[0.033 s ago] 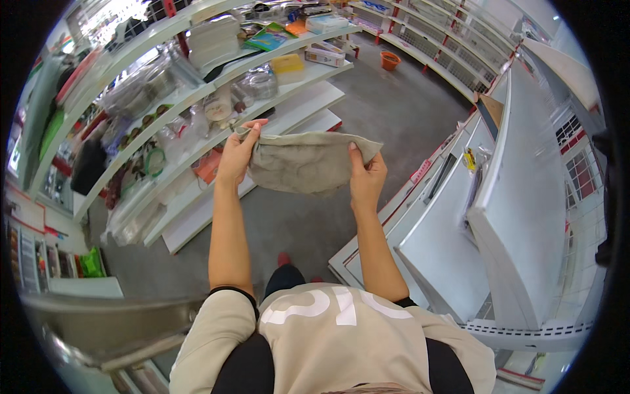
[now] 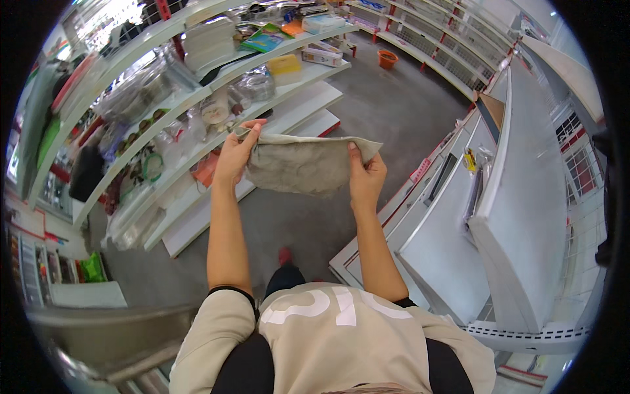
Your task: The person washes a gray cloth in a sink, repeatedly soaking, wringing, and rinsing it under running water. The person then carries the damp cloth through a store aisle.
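A greyish-beige cloth (image 2: 298, 165) is stretched between my two hands, in front of me and above the floor. Its upper edge runs nearly straight, while the lower part hangs loose with soft wrinkles and darker smudges. At the left end, my left hand (image 2: 237, 155) pinches a corner between thumb and fingers. My right hand (image 2: 367, 173) grips the other end, thumb on the near side and a pointed corner sticking out past it. Both forearms reach forward, and the cloth hides part of my fingers.
White shelves (image 2: 295, 79) with bagged goods and boxes stand on the left. Large white shelf panels (image 2: 525, 217) rise close on my right. A metal edge (image 2: 118, 328) lies at lower left. Farther off, an orange bucket (image 2: 387, 60) sits on the grey floor (image 2: 387, 105).
The shelves and floor have shifted slightly in my view. Both hands keep their grip on the cloth, whose hanging part has barely moved.
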